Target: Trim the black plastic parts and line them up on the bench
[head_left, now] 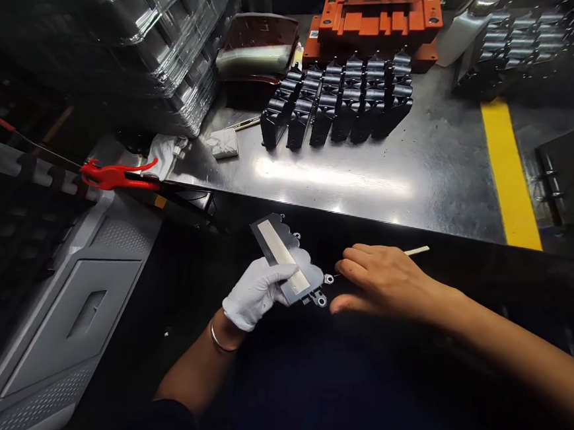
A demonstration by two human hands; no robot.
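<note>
A shiny grey metal workbench [435, 154] fills the view from 11 o'clock round to 3. At 8 o'clock stands a grey plastic container [74, 264] with a recess in its panel, and at 10 to 11 o'clock rises a tall stack of dark trays in clear film [165, 53], its edges glinting.

Towards 1 o'clock, at the back of the workbench, sits an orange stepped block [381, 24]. Just in front of it, around 12 o'clock, a row of six black ribbed parts [350, 97] stands side by side. A bright yellow stripe [511, 179] crosses the workbench towards 2 o'clock.

The bare right hand [379, 278] is at 4 o'clock, fingers curled around a slim stick, thumb apart from them. A red plastic air gun [114, 176] lies at 9 o'clock.

Just below centre, at 6 o'clock, in front of the workbench edge, is a grey scalloped plate [269, 250] with a pale strip along it and small ringed lugs. The white-gloved left hand [256, 292], near 7 o'clock, is clamped on its lower end, thumb over the pale strip.

A small white wrapped block [223, 142] rests at 10 o'clock.

The slim cream stick [417, 250] juts from behind the right hand; whether its thin front tip touches the nearest lug, I cannot tell.
</note>
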